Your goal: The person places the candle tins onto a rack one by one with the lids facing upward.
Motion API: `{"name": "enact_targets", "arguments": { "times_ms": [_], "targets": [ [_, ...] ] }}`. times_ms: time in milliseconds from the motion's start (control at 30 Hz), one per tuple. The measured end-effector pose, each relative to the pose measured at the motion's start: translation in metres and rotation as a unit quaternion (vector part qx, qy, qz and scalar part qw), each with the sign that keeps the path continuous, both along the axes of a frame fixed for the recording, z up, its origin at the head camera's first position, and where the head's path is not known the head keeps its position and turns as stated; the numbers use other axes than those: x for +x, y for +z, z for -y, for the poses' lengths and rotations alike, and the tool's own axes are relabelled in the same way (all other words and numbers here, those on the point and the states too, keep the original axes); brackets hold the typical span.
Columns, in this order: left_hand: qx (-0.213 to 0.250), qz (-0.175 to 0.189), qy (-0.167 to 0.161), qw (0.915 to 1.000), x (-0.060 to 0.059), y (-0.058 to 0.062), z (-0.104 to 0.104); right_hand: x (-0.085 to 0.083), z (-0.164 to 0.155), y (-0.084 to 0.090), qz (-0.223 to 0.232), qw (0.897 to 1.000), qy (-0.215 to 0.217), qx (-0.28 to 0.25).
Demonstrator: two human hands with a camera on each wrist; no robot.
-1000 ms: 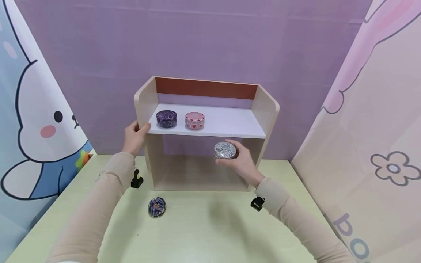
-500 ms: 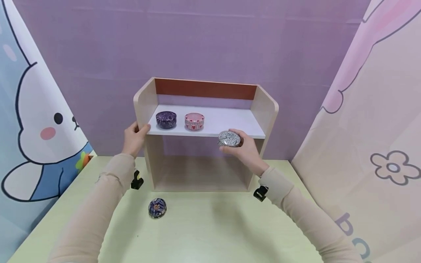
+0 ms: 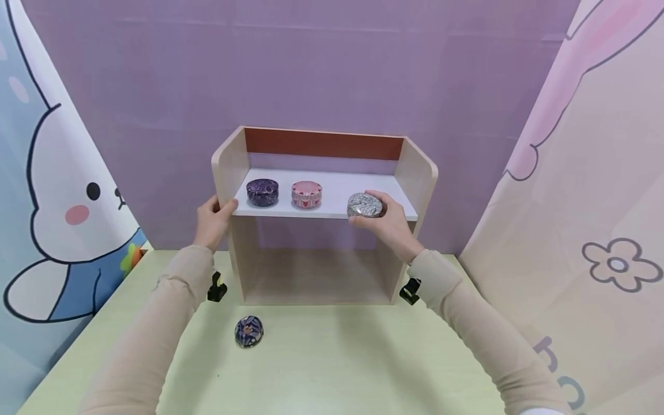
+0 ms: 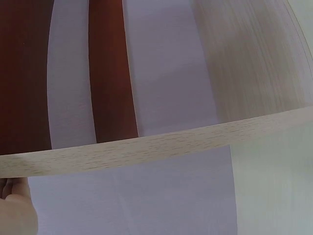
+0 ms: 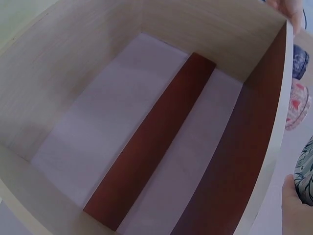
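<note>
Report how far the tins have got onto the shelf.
Done: the purple tin and pink tin stand on the white shelf. In hand: the right hand holds the grey patterned tin at the shelf's front edge, while the left hand grips the unit's side panel. Left: the dark blue tin on the table.

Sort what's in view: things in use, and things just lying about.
In use:
grey tin, gripped by the right hand
shelf, steadied by the left hand

Lying about:
purple tin and pink tin on the shelf
blue tin on the table
</note>
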State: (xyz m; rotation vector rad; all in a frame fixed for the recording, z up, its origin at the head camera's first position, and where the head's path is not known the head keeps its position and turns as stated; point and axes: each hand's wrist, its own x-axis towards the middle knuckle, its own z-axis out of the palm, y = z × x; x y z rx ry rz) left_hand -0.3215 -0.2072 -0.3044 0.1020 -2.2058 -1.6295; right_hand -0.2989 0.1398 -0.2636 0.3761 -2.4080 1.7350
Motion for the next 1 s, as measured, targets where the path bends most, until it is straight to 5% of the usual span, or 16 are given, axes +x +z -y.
{"name": "enact_targets", "arguments": {
  "times_ms": [1000],
  "targets": [
    [0.008, 0.001, -0.005, 1.0, -0.001, -0.001, 0.001, -0.044, 0.012, 0.016, -0.003, 0.999, -0.038, 0.007]
  ]
}}
